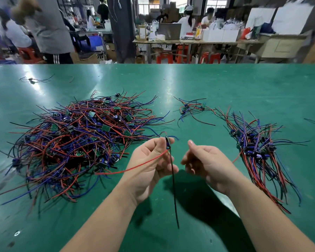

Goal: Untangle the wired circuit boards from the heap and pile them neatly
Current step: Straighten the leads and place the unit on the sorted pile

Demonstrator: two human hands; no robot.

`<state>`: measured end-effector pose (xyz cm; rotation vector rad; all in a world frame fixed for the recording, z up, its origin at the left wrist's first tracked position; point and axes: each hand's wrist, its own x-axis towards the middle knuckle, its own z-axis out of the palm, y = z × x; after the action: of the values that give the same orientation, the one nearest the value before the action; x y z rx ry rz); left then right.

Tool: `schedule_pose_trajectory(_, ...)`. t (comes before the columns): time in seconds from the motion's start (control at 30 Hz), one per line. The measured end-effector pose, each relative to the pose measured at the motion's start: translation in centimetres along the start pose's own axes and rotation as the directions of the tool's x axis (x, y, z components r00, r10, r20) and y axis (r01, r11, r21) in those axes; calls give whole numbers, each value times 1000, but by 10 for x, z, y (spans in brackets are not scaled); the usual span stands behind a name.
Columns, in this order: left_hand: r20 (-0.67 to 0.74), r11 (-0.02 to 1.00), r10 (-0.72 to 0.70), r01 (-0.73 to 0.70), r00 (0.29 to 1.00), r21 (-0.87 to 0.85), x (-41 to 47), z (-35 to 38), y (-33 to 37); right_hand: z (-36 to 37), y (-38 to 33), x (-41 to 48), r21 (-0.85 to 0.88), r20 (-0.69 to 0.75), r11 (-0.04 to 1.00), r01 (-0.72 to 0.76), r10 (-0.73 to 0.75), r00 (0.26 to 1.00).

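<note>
One wired board (167,142) is pinched in the left hand (149,160) above the bench (207,84), its black wire hanging toward the person. The right hand (205,162) is loosely curled and empty, and is nearer to the neat pile (258,148) on its right; the heap (80,139) lies left.

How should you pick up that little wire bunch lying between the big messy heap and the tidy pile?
Probably pinch the little bunch from above at its knot, where the blue parts sit and wires meet. The wire ends splay out loose on the table, so pulling one would likely just drag it.
</note>
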<state>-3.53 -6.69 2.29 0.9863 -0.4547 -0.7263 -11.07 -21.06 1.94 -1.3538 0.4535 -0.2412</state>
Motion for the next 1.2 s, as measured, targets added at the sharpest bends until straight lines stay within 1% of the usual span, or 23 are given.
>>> schedule_pose_trajectory(0.03,-9,1000,-16,16,1000,8,0,1,0,2,2,-1,-14,53,1000,22,-21,998)
schedule_pose_trajectory(0.1,-23,996,-29,31,999,79,0,2,-2,8,5,-2,25,119,997,74,-76,990)
schedule_pose_trajectory(0.17,-18,972,-29,32,999,232,1,1,-7,11,6,-1,43,113,994,103,-107,988)
schedule_pose_trajectory(0.2,-17,941,-10,15,1000,337,1,-1,-11,11,7,-1,26,106,994,109,-111,988)
schedule_pose_trajectory(0.27,-22,831,38,-19,999,556,3,-5,-18,10,8,-2,-48,124,993,109,-102,987)
schedule_pose_trajectory(0.3,-22,775,44,-20,999,631,3,-7,-21,9,8,-3,-91,143,990,105,-91,985)
schedule_pose_trajectory(0.33,-18,733,36,-14,999,680,4,-8,-24,9,8,-4,-120,151,989,89,-71,986)
schedule_pose_trajectory(0.4,2,680,10,-8,1000,733,4,-9,-27,7,8,-4,-109,103,993,42,-31,994)
schedule_pose_trajectory(0.43,8,678,-3,-4,1000,735,3,-9,-28,6,7,-3,-71,71,997,13,-8,997)
schedule_pose_trajectory(0.47,9,702,-21,8,1000,712,2,-7,-27,6,6,-2,-18,52,1000,-22,23,998)
schedule_pose_trajectory(0.57,-21,826,-90,86,996,557,0,0,-23,3,3,0,118,26,988,-100,98,995)
schedule_pose_trajectory(0.63,-34,871,-128,128,991,474,0,3,-21,1,2,0,162,10,979,-125,125,992)
schedule_pose_trajectory(0.7,-39,891,-186,185,982,414,-1,5,-20,-3,-1,1,183,-22,974,-135,142,990)
schedule_pose_trajectory(0.8,-23,896,-277,267,961,354,-3,6,-18,-17,-9,5,259,-154,963,-79,122,980)
schedule_pose_trajectory(0.9,33,865,-356,316,934,391,-5,7,-19,-39,-19,6,365,-291,931,5,109,950)
schedule_pose_trajectory(0.97,40,847,-380,329,924,418,-5,8,-22,-49,-23,6,404,-339,913,52,97,936)
schedule_pose_trajectory(1.1,33,839,-386,336,922,427,-6,9,-26,-55,-20,11,455,-361,880,139,39,932)
schedule_pose_trajectory(1.13,28,848,-372,327,928,417,-6,9,-26,-55,-20,12,465,-369,867,177,8,929)
schedule_pose_trajectory(1.2,-13,885,-286,270,958,379,-6,8,-26,-57,-23,13,500,-394,828,255,-44,918)
